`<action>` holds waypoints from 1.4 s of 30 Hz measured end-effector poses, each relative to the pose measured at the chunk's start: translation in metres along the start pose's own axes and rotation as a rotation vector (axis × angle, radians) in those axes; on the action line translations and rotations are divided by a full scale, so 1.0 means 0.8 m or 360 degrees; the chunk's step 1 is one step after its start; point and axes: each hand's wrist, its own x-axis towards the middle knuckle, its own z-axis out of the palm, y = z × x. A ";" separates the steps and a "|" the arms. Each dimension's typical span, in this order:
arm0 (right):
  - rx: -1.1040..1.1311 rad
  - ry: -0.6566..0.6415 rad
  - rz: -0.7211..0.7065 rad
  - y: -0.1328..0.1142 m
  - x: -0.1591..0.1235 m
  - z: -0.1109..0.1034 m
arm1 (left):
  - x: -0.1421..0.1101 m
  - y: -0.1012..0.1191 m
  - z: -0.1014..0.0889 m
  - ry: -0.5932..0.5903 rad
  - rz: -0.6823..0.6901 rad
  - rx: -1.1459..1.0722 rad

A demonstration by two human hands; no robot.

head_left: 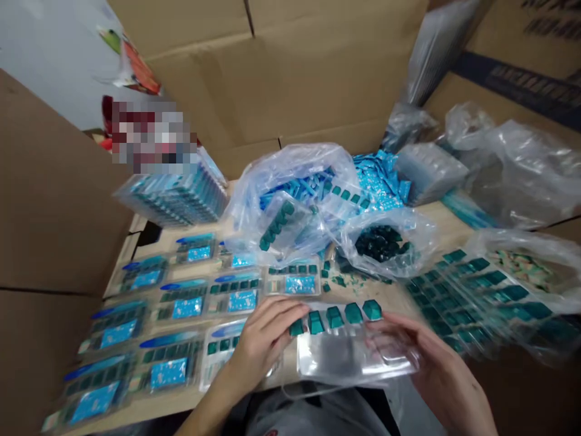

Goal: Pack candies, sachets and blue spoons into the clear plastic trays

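Observation:
A clear plastic blister tray (pixel 349 354) lies in front of me, held between both hands. A row of teal keycaps (pixel 336 316) sits in its far edge. My left hand (pixel 263 336) is closed, its fingertips pinching a teal keycap at the left end of that row. My right hand (pixel 422 357) grips the tray from underneath on the right, fingers showing through the plastic.
Filled blister packs (pixel 181 303) with blue cards lie in rows at left. A stack of packs (pixel 177 194) stands behind. Plastic bags of teal keycaps (pixel 381 242) and blue packets (pixel 376 175) sit in the middle, more trays (pixel 472 297) at right. Cardboard walls surround.

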 end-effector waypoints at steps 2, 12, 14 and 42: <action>-0.0037 -0.0097 -0.0002 -0.012 0.017 0.011 | -0.005 -0.009 0.000 0.0111 0.0015 0.0135; -0.0720 -0.0436 -0.0496 -0.061 0.180 0.071 | -0.006 -0.070 -0.017 0.0419 -0.0506 0.0282; -0.0791 -0.0500 -0.0470 -0.053 0.214 0.089 | 0.007 -0.082 -0.016 0.0531 -0.0555 0.0274; -0.2653 0.0266 0.0014 -0.081 0.335 0.024 | 0.145 -0.164 0.042 0.0188 -0.1061 0.0971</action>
